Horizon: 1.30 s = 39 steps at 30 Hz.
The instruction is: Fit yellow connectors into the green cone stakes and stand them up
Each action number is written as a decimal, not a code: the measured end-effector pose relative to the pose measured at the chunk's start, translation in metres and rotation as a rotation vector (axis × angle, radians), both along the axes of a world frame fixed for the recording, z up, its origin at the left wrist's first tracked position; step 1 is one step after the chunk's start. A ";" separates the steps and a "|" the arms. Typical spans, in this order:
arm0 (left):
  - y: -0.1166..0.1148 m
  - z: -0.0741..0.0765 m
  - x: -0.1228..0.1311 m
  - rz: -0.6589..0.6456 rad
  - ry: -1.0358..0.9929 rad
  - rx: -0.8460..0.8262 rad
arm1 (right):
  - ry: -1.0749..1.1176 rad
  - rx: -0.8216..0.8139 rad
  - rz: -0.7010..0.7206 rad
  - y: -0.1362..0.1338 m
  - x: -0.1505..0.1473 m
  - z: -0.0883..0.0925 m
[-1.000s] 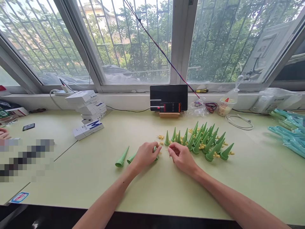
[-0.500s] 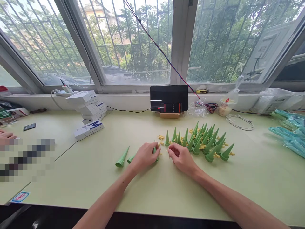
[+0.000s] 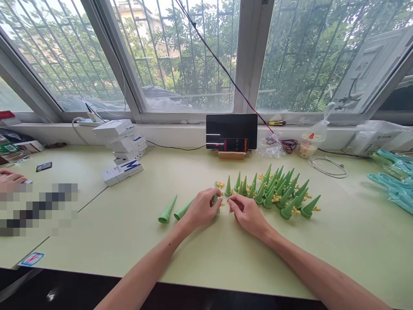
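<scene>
My left hand (image 3: 202,209) is closed around a green plastic cone (image 3: 215,199), of which only a bit shows between the fingers. My right hand (image 3: 245,212) pinches a small yellow piece (image 3: 226,204) right beside that cone. Just behind and to the right of my hands stands a cluster of several upright green cones (image 3: 274,192) with small yellow parts (image 3: 220,184) scattered among them. Two green cones (image 3: 167,211) lie on their sides to the left of my left hand.
A pale green table (image 3: 226,254) runs under a barred window. A stack of white boxes (image 3: 123,144) sits at the left, a tablet and phone (image 3: 232,137) at the back, teal hangers (image 3: 392,176) at right. Another person's hand (image 3: 11,178) rests at far left.
My hands stay close together at the same spot. The camera has shifted slightly, so everything sits a little further right in view.
</scene>
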<state>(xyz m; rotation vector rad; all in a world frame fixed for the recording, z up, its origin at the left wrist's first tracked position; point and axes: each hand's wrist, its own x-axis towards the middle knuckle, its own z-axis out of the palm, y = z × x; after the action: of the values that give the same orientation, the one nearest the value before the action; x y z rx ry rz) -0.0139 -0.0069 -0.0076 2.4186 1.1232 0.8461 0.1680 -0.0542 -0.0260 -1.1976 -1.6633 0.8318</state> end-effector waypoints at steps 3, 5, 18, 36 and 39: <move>0.002 -0.002 0.001 -0.004 -0.080 0.004 | 0.006 0.003 0.000 0.000 0.000 -0.001; 0.002 -0.002 0.001 -0.008 -0.135 0.006 | 0.015 0.003 -0.002 0.000 0.001 -0.001; -0.002 0.001 0.006 0.041 -0.234 0.002 | 0.074 0.046 -0.020 -0.006 0.000 0.004; -0.003 0.001 0.006 0.030 -0.238 -0.020 | 0.091 0.013 0.001 -0.004 0.001 0.000; -0.003 0.000 0.006 0.023 -0.242 -0.027 | 0.117 0.001 0.017 -0.004 0.001 -0.001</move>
<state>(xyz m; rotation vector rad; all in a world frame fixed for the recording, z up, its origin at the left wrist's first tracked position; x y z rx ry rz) -0.0082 -0.0103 -0.0079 2.2136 1.0637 1.0898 0.1687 -0.0579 -0.0271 -1.1141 -1.5811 0.8940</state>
